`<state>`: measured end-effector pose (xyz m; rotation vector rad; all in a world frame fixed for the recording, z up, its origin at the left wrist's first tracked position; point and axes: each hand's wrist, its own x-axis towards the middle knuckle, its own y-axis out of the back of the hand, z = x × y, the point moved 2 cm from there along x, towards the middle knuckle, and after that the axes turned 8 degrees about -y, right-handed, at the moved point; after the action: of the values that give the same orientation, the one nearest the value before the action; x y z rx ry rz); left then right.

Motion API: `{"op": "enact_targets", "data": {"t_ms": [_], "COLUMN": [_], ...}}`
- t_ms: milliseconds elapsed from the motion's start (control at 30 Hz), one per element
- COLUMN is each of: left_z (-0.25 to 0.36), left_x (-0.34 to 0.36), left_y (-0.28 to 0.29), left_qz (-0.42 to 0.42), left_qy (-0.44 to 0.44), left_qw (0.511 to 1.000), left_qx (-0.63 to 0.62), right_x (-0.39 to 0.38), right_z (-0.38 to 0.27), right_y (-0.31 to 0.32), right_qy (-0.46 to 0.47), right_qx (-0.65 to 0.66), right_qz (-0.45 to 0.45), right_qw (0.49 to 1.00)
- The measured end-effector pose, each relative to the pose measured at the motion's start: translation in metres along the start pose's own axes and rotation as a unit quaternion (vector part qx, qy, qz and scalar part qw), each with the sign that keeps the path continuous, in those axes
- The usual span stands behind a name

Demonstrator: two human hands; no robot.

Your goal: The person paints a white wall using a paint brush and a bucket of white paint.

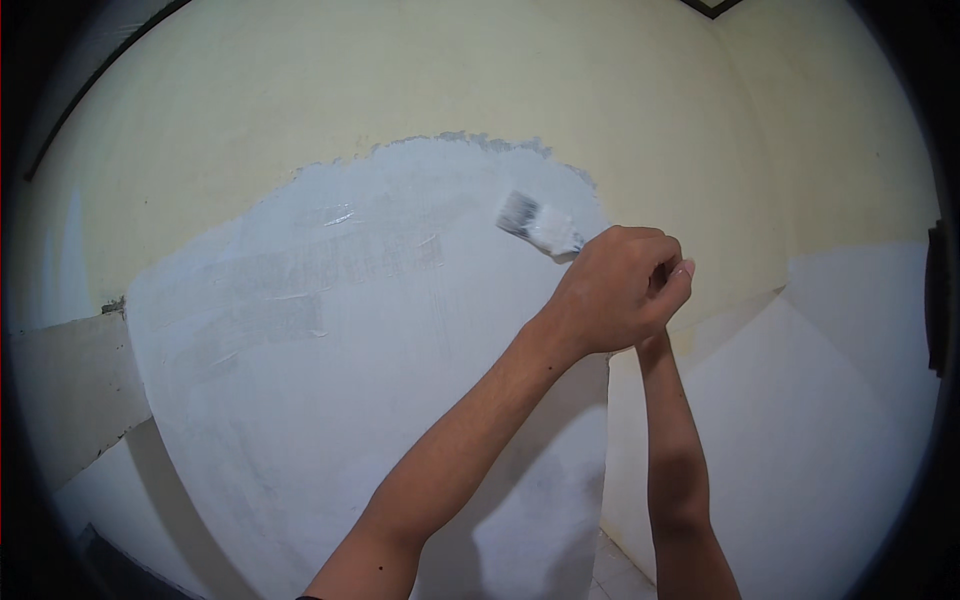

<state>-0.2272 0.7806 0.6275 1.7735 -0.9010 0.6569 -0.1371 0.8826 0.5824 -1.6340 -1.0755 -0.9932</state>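
Observation:
A flat paintbrush (541, 226) with white paint on its bristles points up and left, close to the wall. Its handle vanishes behind my left hand (628, 285), which crosses to the right with its back to me. The fingers of that hand are curled, with thumb and fingertips close together; what they hold, if anything, is hidden. My right forearm (672, 440) reaches up from the lower right, and the right hand is covered by my left. Which hand grips the brush I cannot tell. Behind them spreads a white painted patch (400, 380) with thin grey, wet streaks.
Pale yellow wall (300, 70) surrounds the white patch above. At the left, a beige ledge or band (75, 390) meets the patch. A wall corner lies to the right, with a white lower section (790, 450). Floor tiles (615, 575) show at the bottom.

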Motion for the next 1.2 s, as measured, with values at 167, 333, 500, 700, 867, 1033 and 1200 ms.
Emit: {"op": "enact_targets", "data": {"t_ms": [167, 333, 500, 700, 867, 1033, 1200], "left_z": [-0.001, 0.013, 0.026, 0.023, 0.022, 0.006, 0.002], "left_x": [-0.017, -0.021, -0.014, -0.041, -0.046, -0.059, -0.054], "left_y": [-0.001, -0.006, -0.035, -0.015, -0.017, 0.01, 0.004], "left_qz": [-0.018, -0.027, 0.016, 0.012, 0.027, 0.029, 0.021], "left_qy": [-0.002, -0.01, -0.078, -0.043, -0.039, 0.006, 0.012], "left_qw": [1.0, 0.999, 0.997, 0.998, 0.999, 0.997, 0.997], "left_qx": [0.022, 0.018, 0.01, 0.042, 0.019, 0.07, 0.069], "right_x": [-0.018, -0.038, -0.032, -0.063, -0.068, -0.073, -0.055], "right_z": [0.034, 0.019, -0.018, -0.031, -0.016, 0.002, 0.007], "right_y": [0.034, 0.011, 0.002, -0.06, -0.027, -0.042, -0.002], "right_qy": [-0.025, 0.038, -0.06, -0.154, -0.097, -0.035, 0.033], "right_qx": [0.233, 0.35, -0.083, -0.422, -0.318, -0.146, -0.019], "right_qz": [-0.028, -0.001, 0.046, 0.022, 0.037, 0.007, 0.014], "right_qw": [0.972, 0.936, 0.994, 0.893, 0.943, 0.989, 0.999]}}
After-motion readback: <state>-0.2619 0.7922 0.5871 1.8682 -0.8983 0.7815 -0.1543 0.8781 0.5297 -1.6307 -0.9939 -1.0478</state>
